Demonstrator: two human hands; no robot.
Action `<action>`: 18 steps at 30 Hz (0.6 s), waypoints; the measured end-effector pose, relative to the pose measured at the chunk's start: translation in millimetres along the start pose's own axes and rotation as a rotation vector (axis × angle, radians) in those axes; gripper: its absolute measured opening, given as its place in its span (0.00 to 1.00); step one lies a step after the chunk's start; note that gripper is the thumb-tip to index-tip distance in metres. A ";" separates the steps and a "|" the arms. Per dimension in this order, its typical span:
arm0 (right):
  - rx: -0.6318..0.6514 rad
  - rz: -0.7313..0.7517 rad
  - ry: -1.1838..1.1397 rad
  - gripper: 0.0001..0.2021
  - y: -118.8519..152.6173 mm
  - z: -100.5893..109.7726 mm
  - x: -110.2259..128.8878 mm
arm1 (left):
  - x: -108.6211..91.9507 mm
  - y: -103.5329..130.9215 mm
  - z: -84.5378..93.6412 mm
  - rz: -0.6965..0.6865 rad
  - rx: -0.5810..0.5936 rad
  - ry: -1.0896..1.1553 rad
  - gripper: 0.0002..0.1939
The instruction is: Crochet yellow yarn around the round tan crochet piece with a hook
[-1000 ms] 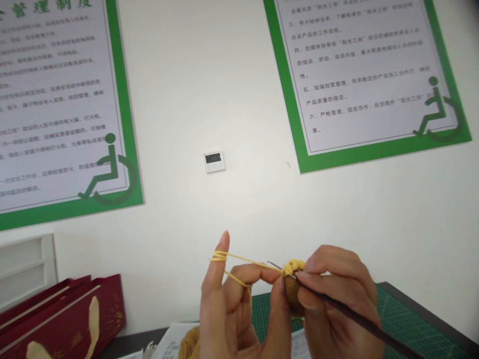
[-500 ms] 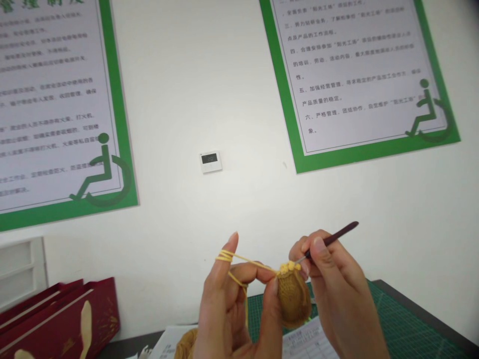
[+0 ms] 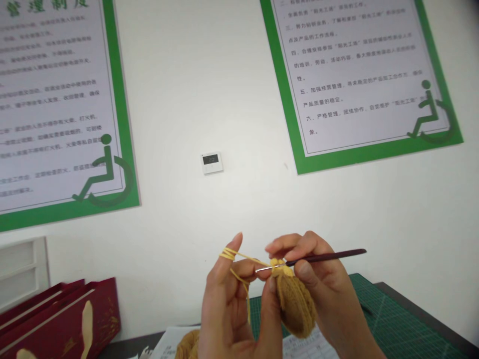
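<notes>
My left hand (image 3: 239,309) pinches the upper edge of a brown crocheted piece (image 3: 297,306) between thumb and fingers. Yellow yarn (image 3: 227,253) is wound round its raised index finger and runs to a row of yellow stitches (image 3: 279,264) along the top of the piece. My right hand (image 3: 325,279) grips a crochet hook (image 3: 325,257) with a dark handle. The hook lies nearly level, and its metal tip reaches left across the yellow stitches towards my left fingers. Whether the hook passes through a stitch, I cannot tell.
Below the hands lie a green cutting mat (image 3: 389,319), printed papers (image 3: 312,346) and a ball of brown yarn (image 3: 187,345). Dark red gift bags (image 3: 101,309) stand at the left. On the white wall are a thermostat (image 3: 212,163) and two green-framed posters (image 3: 299,164).
The hook has swung from a steep tilt to nearly level, its tip now further left. My right hand has shifted left and rolled over. The brown piece has turned and hangs tilted to the right.
</notes>
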State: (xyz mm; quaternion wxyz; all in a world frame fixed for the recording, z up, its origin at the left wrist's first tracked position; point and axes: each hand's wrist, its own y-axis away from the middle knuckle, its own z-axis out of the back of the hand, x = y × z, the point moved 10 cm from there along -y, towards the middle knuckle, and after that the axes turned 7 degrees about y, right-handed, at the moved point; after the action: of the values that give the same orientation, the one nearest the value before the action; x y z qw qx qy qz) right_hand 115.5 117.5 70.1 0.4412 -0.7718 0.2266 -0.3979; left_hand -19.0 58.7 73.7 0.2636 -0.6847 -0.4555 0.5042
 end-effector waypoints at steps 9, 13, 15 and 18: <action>-0.030 0.236 0.205 0.02 1.5 -2.6 23.4 | 20.9 2.8 0.1 0.356 -0.030 0.206 0.28; -0.013 0.288 0.258 0.03 3.0 -8.1 27.0 | 31.5 4.7 1.4 0.517 -0.019 0.354 0.34; -0.011 0.314 0.274 0.03 4.6 -10.3 29.5 | 35.3 5.0 0.4 0.559 -0.002 0.388 0.41; -0.024 0.321 0.271 0.04 5.9 -11.3 31.0 | 36.5 4.2 0.2 0.567 0.009 0.382 0.44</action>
State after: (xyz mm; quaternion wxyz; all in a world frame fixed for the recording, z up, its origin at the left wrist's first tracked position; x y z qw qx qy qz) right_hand 124.3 87.1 81.1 0.4553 -0.6704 0.4086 -0.4199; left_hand -14.9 89.2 53.7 0.1965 -0.8650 -0.1874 0.4220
